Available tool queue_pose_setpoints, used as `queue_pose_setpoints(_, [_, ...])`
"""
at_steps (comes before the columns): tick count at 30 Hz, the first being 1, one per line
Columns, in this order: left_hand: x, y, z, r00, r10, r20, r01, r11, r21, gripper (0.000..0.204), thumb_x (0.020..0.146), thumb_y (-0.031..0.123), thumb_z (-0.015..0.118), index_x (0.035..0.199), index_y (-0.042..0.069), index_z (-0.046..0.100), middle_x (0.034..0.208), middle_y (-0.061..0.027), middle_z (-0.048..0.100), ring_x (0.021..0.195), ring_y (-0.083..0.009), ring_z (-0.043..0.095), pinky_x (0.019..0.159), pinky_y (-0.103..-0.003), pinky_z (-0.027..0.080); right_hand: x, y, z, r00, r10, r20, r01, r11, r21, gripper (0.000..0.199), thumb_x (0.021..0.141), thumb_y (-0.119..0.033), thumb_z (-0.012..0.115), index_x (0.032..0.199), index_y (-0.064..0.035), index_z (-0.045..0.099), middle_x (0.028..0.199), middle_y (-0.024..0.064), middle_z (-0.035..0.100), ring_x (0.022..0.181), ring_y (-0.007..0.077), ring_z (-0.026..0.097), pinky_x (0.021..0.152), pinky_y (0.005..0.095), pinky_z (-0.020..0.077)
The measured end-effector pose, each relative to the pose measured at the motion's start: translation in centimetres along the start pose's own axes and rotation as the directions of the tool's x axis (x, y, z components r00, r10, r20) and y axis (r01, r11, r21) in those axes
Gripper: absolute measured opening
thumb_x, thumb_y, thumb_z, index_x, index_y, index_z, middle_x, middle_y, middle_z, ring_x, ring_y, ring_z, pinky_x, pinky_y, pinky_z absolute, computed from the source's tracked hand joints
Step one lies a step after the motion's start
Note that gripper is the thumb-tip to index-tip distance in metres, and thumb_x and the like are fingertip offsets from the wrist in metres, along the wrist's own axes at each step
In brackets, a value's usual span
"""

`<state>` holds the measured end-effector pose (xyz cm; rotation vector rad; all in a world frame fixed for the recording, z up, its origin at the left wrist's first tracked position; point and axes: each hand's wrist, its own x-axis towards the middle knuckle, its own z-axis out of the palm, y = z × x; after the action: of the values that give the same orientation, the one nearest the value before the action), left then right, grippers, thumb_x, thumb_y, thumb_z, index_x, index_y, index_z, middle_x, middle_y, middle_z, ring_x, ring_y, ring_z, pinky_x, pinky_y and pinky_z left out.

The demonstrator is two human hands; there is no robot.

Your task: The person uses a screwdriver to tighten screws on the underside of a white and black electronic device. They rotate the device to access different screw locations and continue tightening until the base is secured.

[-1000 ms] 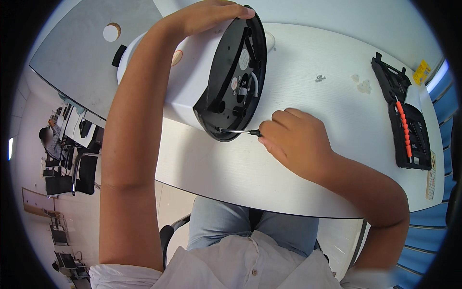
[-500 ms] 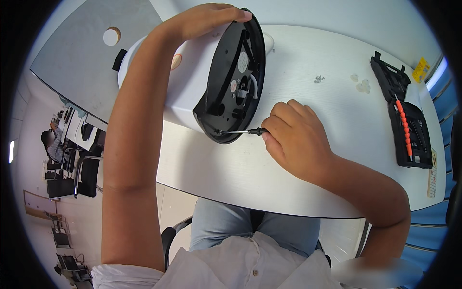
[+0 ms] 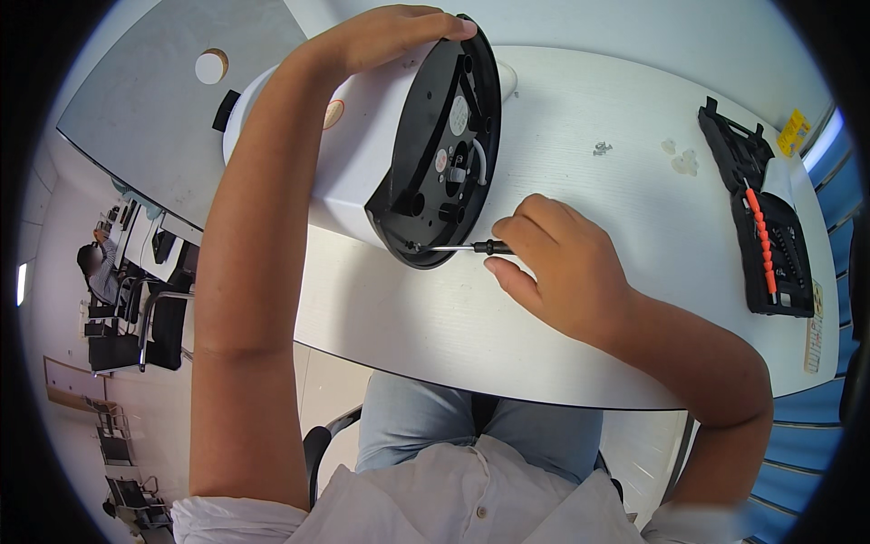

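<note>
A white household appliance (image 3: 349,195) lies on its side on the table, its black base (image 3: 426,136) facing right. My left hand (image 3: 394,36) reaches over it, with the fingers closed on the base's top rim. My right hand (image 3: 566,267) holds a screwdriver (image 3: 494,247) by its black handle, the thumb slightly apart from the fingers. The metal shaft runs level to the left. Its tip sits at a recess near the base's lower end; whether it engages a screw is too small to tell. A short white cord (image 3: 478,163) shows in the base's middle.
Small screws (image 3: 603,148) lie on the white table (image 3: 580,91), with clear pieces (image 3: 684,162) to their right. At the far right is an opened black tool case (image 3: 787,249) with a red flexible shaft (image 3: 761,238). A tape roll (image 3: 211,67) stands on the grey table.
My right thumb and fingers have loosened and spread around the screwdriver handle, showing more of it. The screwdriver tip, the base and my left hand stay nearly in place.
</note>
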<state>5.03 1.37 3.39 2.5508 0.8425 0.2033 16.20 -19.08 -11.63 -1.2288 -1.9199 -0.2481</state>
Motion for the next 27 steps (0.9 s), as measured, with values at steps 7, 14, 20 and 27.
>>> queue_pose_setpoints(7, [0.9,-1.0,0.2,0.999,-0.018,-0.029,0.018,1.0,0.021,0.062,0.084,0.055,0.05,0.108,-0.001,0.063,0.099,-0.0148,0.062,0.09,-0.0239,0.054,0.083,-0.036,0.042,-0.1,0.0,0.0,0.998,0.009,0.066,-0.003,0.996,-0.088,0.02,0.066,-0.005,0.073,0.081,-0.0049,0.059,0.082,0.0062,0.052,0.069,0.0215,0.054,0.059,0.0316,0.0468])
queue_pose_setpoints(14, [0.5,-0.4,0.2,1.0,0.02,-0.002,-0.02,1.0,-0.011,0.064,0.083,0.055,0.05,0.111,-0.001,0.062,0.103,-0.0161,0.062,0.093,-0.025,0.054,0.085,-0.037,0.042,-0.4,0.3,0.4,0.994,-0.103,0.031,0.107,0.984,-0.144,0.019,0.066,-0.006,0.069,0.078,-0.0072,0.054,0.082,0.0043,0.048,0.068,0.0184,0.054,0.051,0.0279,0.0462])
queue_pose_setpoints(20, [0.8,-1.0,0.2,1.0,-0.006,-0.023,0.006,1.0,-0.007,0.064,0.084,0.055,0.05,0.112,-0.002,0.061,0.107,-0.0173,0.062,0.096,-0.0259,0.055,0.087,-0.038,0.041,-0.1,-0.4,0.2,0.998,-0.061,0.018,0.062,0.996,-0.06,0.022,0.067,-0.007,0.071,0.081,-0.0052,0.054,0.085,0.007,0.047,0.074,0.0212,0.053,0.058,0.0284,0.0486])
queue_pose_setpoints(27, [0.9,-1.1,0.1,1.0,-0.005,-0.026,0.005,1.0,0.014,0.062,0.084,0.054,0.05,0.111,0.0,0.062,0.105,-0.0165,0.062,0.095,-0.0253,0.055,0.087,-0.037,0.041,-0.3,-0.2,0.3,0.999,-0.006,0.053,0.009,0.999,-0.045,0.014,0.07,-0.006,0.069,0.076,-0.0013,0.058,0.085,0.0104,0.046,0.077,0.0228,0.052,0.064,0.0287,0.0493])
